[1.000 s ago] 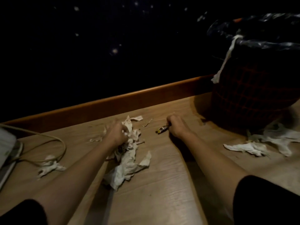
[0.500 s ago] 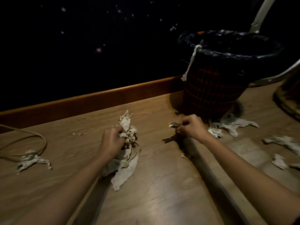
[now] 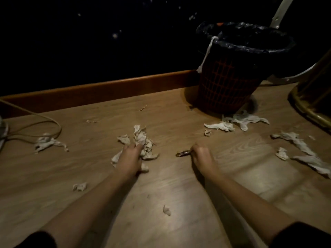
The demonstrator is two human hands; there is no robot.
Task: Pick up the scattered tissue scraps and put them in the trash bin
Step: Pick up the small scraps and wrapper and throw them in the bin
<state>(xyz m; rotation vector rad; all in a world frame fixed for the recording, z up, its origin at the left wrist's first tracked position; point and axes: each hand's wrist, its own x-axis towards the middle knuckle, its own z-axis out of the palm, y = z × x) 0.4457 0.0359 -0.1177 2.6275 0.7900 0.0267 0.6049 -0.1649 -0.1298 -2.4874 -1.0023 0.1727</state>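
Note:
My left hand (image 3: 129,155) clutches a bunch of crumpled white tissue scraps (image 3: 142,140) low over the wooden floor (image 3: 179,194). My right hand (image 3: 200,155) is closed around a small shiny wrapper (image 3: 181,153) that sticks out to its left. The trash bin (image 3: 227,83), a dark mesh basket lined with a black bag, stands at the back right against the skirting. More tissue scraps lie at the bin's foot (image 3: 238,120), along the right side (image 3: 302,149), at the far left (image 3: 47,143), and as small bits near my forearms (image 3: 79,186).
A beige cable (image 3: 44,122) loops across the floor at the left. A wooden skirting board (image 3: 107,88) runs below a dark wall. A brass-edged furniture base (image 3: 311,111) sits at the far right, with a pale curved frame (image 3: 279,13) behind the bin.
The view has drawn back and the bin looks farther away. Both hands sit lower over the floor, still holding the tissue bunch and the wrapper. More scraps show on the right.

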